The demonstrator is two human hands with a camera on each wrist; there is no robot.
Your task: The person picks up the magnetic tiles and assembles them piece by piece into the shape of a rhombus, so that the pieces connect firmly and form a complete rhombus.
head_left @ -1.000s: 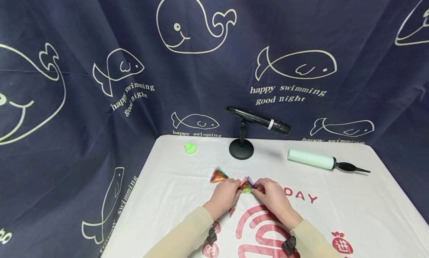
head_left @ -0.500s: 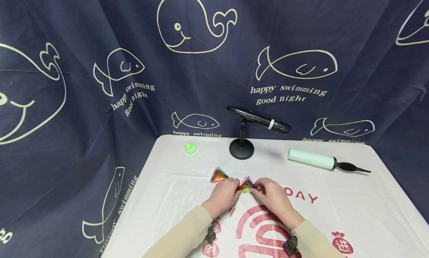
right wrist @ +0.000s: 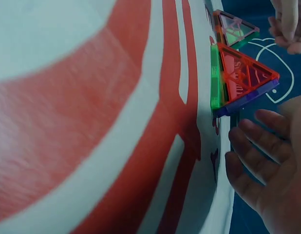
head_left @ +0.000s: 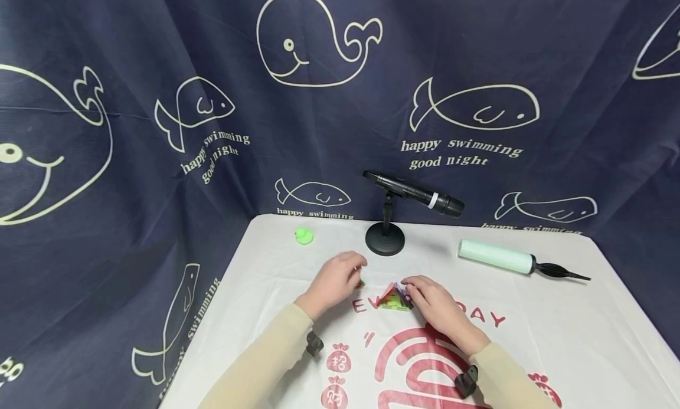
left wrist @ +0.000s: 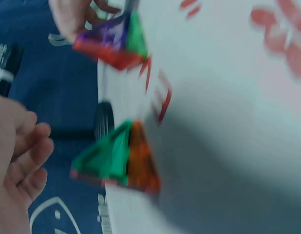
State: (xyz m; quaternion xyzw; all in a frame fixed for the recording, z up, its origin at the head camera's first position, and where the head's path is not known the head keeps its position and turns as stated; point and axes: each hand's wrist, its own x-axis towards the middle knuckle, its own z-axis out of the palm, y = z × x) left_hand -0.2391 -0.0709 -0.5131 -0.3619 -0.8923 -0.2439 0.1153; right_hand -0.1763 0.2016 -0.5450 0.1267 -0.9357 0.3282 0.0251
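Note:
In the head view, a small pyramid of see-through magnetic tiles, red, purple and green, stands on the white cloth. My right hand is at its purple side; the right wrist view has those fingers loosely bent, with a gap between them and the red tile face. My left hand hovers over a second pyramid, mostly hidden from the head camera. The left wrist view has this green and orange pyramid blurred, apart from the left hand's loosely curled fingers. Nothing is between those fingers.
A black microphone on a round stand is behind the pyramids. Back left sits a green toy duck. A mint hand pump lies at the right. Dark blue curtains border the table's back and left.
My left hand has let go of the red, purple and green pyramid and moved left and away from me, over the second one. My right fingers have loosened from the purple side.

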